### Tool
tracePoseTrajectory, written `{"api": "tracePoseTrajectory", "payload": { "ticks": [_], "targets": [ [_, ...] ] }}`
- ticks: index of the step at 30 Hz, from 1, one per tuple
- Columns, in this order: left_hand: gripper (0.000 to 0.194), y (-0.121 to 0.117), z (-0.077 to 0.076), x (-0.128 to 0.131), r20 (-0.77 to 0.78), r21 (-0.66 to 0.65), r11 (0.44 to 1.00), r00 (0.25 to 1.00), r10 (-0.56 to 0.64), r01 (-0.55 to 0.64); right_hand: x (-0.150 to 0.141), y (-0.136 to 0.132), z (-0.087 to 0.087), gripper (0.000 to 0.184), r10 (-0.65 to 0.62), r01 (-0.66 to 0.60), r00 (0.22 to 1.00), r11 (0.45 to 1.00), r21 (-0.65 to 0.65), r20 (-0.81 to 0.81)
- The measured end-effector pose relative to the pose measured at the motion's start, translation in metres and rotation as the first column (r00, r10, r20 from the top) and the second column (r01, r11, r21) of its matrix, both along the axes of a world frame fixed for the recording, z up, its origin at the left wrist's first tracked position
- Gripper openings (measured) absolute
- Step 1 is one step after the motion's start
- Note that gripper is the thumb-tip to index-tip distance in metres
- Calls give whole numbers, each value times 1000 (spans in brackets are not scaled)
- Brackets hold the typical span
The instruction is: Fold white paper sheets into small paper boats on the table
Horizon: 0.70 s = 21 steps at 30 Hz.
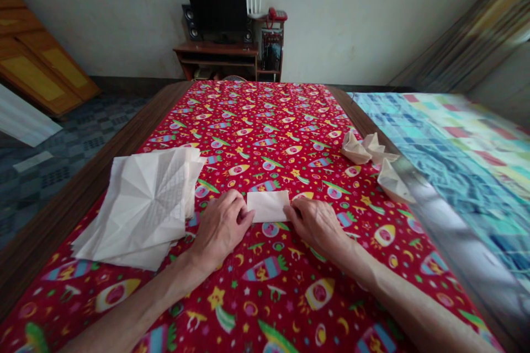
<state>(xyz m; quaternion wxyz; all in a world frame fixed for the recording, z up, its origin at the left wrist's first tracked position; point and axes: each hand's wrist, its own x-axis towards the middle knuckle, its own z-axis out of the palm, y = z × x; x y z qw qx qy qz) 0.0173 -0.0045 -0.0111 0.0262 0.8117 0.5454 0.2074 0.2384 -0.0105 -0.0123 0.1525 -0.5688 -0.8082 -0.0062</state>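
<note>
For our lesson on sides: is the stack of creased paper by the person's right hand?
No, the stack of creased paper lies to the left of the left hand.

It's dim in here, the light soft and greyish, seemingly from the right, where a pale patch shows by the curtain point(459, 33). A whitish glare lies along the right edge of the table point(433, 215). The screen point(216, 8) stays nearly black. Off to the sides things smear and stretch: curtain and bed point(476, 176) blur into streaks, and the cabinet point(37, 60) leans askew. Mid-table, the paper point(267, 207) looks clearer, and soft shading marks the creases of the stack point(141, 204).
</note>
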Motion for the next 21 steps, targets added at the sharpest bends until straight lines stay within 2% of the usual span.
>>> {"api": "tracePoseTrajectory", "payload": {
  "ticks": [2,4,8,10,16,21],
  "targets": [
    [12,1,-2,0,30,47,999,999,15,-16,-1,0,1,33,-11,11,1000,1000,-4,11],
    [31,2,-4,1,38,112,993,999,-35,31,-1,0,2,32,-20,20,1000,1000,-12,11],
    [33,2,-8,4,-48,135,944,953,-298,302,-2,0,3,30,-16,16,1000,1000,-15,6],
    [35,-1,-8,7,-66,110,923,929,-363,368,-2,0,3,31,-15,15,1000,1000,-26,13],
    [39,-14,-3,16,-100,-14,917,912,-398,399,-4,0,6,30,-21,21,1000,999,-26,18],
    [48,-20,-1,17,-134,-37,900,890,-436,435,-4,2,7,33,-38,40,999,995,-87,18]
  ]
}}
